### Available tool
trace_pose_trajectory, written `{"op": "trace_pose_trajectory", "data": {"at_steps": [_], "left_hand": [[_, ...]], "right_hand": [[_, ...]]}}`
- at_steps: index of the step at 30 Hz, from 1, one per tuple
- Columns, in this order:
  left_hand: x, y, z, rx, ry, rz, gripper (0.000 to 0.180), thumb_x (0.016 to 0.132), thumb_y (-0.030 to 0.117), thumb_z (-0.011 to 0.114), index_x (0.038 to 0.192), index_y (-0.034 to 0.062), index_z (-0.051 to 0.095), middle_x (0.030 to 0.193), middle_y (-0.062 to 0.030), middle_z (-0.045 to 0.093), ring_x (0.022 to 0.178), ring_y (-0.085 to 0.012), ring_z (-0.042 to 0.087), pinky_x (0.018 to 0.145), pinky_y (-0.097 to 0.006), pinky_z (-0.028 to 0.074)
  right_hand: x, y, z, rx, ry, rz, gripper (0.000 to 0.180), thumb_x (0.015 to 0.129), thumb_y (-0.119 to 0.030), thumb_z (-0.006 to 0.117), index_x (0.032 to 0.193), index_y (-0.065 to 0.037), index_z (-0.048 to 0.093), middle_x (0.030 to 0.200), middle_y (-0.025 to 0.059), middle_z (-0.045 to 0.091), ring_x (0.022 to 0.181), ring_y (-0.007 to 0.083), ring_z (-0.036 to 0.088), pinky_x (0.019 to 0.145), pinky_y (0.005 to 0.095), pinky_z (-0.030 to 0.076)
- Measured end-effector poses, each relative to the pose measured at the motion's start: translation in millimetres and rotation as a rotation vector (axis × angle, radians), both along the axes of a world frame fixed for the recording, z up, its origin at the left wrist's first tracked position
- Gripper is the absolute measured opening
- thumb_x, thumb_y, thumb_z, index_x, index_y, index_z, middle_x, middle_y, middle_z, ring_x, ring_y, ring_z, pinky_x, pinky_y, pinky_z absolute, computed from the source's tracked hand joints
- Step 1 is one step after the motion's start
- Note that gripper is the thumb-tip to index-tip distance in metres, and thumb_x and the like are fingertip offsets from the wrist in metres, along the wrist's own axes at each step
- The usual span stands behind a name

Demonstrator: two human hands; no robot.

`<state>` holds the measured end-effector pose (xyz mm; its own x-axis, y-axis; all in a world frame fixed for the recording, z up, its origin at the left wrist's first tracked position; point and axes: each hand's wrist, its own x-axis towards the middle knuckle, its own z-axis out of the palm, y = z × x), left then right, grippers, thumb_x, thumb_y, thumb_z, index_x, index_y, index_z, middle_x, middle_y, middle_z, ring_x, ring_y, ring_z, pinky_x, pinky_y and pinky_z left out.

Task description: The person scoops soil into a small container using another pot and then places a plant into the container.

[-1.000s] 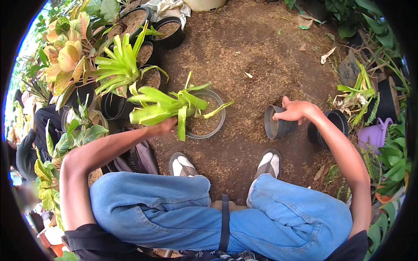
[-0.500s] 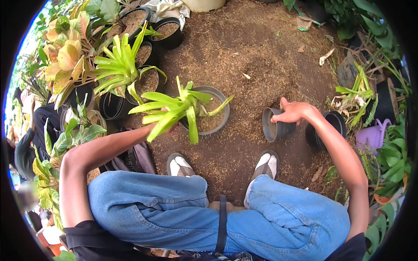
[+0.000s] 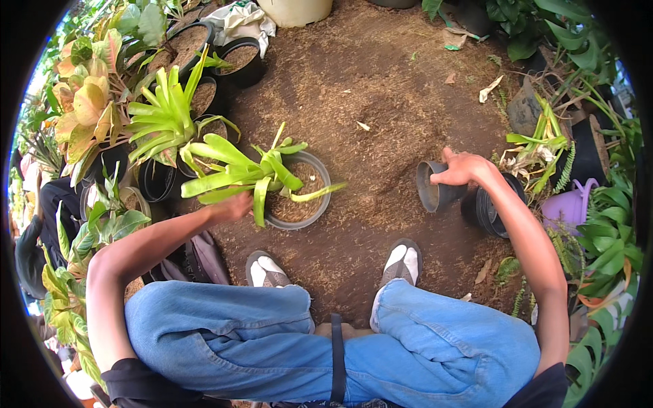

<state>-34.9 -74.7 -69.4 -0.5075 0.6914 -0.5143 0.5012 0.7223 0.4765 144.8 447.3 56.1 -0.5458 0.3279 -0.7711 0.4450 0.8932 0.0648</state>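
My left hand (image 3: pixel 237 206) is closed at the base of a bright green bromeliad (image 3: pixel 235 170), its fingers partly covered by the strappy leaves. The plant leans over the left side of a round grey pot (image 3: pixel 318 216) with brown, crumbly soil inside. Off to the right, my right hand (image 3: pixel 464 168) grips a small black pot (image 3: pixel 441 197) by its rim, thumb inside the opening. That pot is tilted, its mouth facing left. Just beside it lies a stack of black pots (image 3: pixel 502 207), partly hidden by my right forearm.
Black pots of soil (image 3: pixel 241 62) and another bromeliad (image 3: pixel 163 115) line the left. A purple container (image 3: pixel 568 207) and leafy plants stand on the right. A pale tub (image 3: pixel 296 10) and white sack (image 3: pixel 238 24) are at the back. My shoes rest on the brown ground (image 3: pixel 354 204).
The view has shifted a little. My right hand has moved the small black pot slightly right, closer to the stack. My left hand and the bromeliad have shifted slightly left.
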Motion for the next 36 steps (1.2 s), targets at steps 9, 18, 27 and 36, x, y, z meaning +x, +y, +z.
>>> {"op": "trace_pose_trajectory", "data": {"at_steps": [9,18,27,36], "left_hand": [[-45.0,-1.3,-45.7,0.13,0.151,-0.426,0.039,0.1,0.017,0.052,0.136,0.002,0.059,0.135,-0.0245,0.061,0.125,-0.0427,0.057,0.108,-0.053,0.044],[-14.1,40.6,26.8,0.361,0.085,-0.237,0.04,0.104,0.026,0.051,0.136,0.0027,0.06,0.135,-0.0267,0.059,0.128,-0.0454,0.054,0.111,-0.054,0.04],[-7.4,52.3,56.0,0.247,0.029,-0.244,0.043,0.104,0.027,0.052,0.14,0.0034,0.056,0.14,-0.0269,0.056,0.132,-0.0472,0.05,0.113,-0.056,0.037],[-5.6,48.7,38.8,0.372,0.088,-0.253,0.048,0.105,0.031,0.05,0.143,0.002,0.054,0.14,-0.0281,0.056,0.131,-0.0469,0.052,0.112,-0.055,0.04]], "right_hand": [[2.4,38.8,-37.4,0.177,0.315,-0.162,0.11,0.084,-0.059,0.072,0.161,-0.004,0.017,0.145,0.0472,0.04,0.137,0.0599,0.043,0.113,0.0564,0.044],[41.3,37.5,-89.2,0.134,0.565,-0.312,0.118,0.083,-0.035,0.082,0.162,-0.006,-0.001,0.143,0.0451,0.022,0.125,0.065,0.045,0.111,0.0596,0.043],[44.4,57.5,-81.9,-0.08,0.336,-0.5,0.117,0.085,-0.052,0.07,0.159,0.003,0.0,0.153,0.0478,0.03,0.148,0.0566,0.03,0.121,0.0552,0.032],[14.9,74.8,0.8,-0.455,0.262,-0.663,0.097,0.077,-0.044,0.077,0.155,-0.015,0.028,0.154,0.0222,0.043,0.122,0.0351,0.06,0.094,0.0501,0.05]]}}
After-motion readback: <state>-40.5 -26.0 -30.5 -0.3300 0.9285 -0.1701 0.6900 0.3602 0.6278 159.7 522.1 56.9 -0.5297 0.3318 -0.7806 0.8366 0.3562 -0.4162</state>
